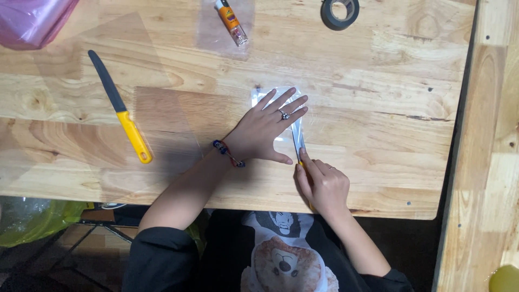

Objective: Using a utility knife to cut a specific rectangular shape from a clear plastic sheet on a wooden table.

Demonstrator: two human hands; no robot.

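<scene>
My left hand [267, 130] lies flat with fingers spread on a clear plastic sheet [265, 96] in the middle of the wooden table [378, 81]. It wears a ring and a beaded bracelet. My right hand [323, 186] grips a small knife [297, 139] with a yellow handle. Its blade runs along the sheet's right edge, just beside my left fingertips. The sheet is mostly hidden under my left hand.
A second knife with a dark blade and yellow handle [120, 108] lies at the left. An orange lighter [231, 21] on clear film and a roll of black tape [340, 13] sit at the far edge. A pink bag [30, 21] is top left.
</scene>
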